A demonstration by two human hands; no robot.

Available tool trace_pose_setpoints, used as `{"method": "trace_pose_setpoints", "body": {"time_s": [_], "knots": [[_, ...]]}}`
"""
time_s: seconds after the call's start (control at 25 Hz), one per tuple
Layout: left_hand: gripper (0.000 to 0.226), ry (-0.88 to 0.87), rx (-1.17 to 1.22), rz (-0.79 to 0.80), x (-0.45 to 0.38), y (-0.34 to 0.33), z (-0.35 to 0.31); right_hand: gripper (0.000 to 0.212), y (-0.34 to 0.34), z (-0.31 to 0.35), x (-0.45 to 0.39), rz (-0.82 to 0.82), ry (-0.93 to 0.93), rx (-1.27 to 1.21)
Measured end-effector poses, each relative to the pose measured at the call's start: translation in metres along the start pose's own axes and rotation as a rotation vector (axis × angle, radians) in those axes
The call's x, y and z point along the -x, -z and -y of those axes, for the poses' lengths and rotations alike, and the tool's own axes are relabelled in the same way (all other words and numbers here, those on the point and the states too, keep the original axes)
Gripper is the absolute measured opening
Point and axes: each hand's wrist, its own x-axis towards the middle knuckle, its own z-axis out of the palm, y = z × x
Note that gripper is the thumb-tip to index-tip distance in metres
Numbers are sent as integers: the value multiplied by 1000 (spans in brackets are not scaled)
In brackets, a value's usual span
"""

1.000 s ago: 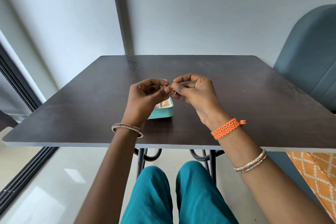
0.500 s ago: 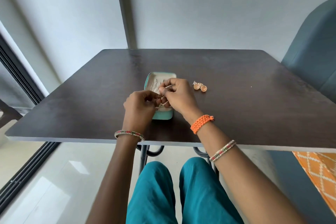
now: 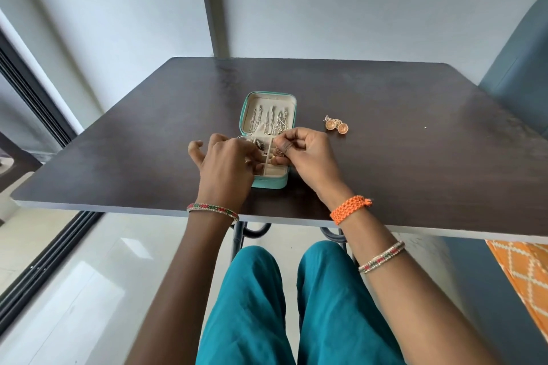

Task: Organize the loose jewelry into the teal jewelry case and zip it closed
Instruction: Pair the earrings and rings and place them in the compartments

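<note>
The teal jewelry case [image 3: 271,182] lies open on the dark table [image 3: 400,163], its cream lid flat at the far side with several chains hung inside. My right hand [image 3: 305,157] is over the case's right compartments and pinches a small earring [image 3: 278,152] between thumb and fingers. My left hand [image 3: 225,163] covers the case's left compartments, fingers curled down into them; what they touch is hidden. A pair of orange round earrings [image 3: 336,126] lies loose on the table to the right of the case.
A blue-grey chair back [image 3: 522,74] stands at the table's right side. An orange patterned cloth [image 3: 525,272] shows below the table edge at the right. A dark window frame [image 3: 32,92] runs along the left.
Both hands have come down from above the table onto the open case, carrying the small earring with them. The view has tilted down, showing the case's inside and the loose orange earrings.
</note>
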Motion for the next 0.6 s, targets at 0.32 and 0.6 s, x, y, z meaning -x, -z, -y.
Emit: {"method": "trace_pose_setpoints", "body": {"time_s": [0.32, 0.6], "knots": [[18, 162, 450, -71, 4, -15, 21, 9, 1, 16, -13, 144, -33, 312], [23, 188, 433, -208, 16, -28, 17, 14, -19, 11, -15, 103, 107, 478]]}}
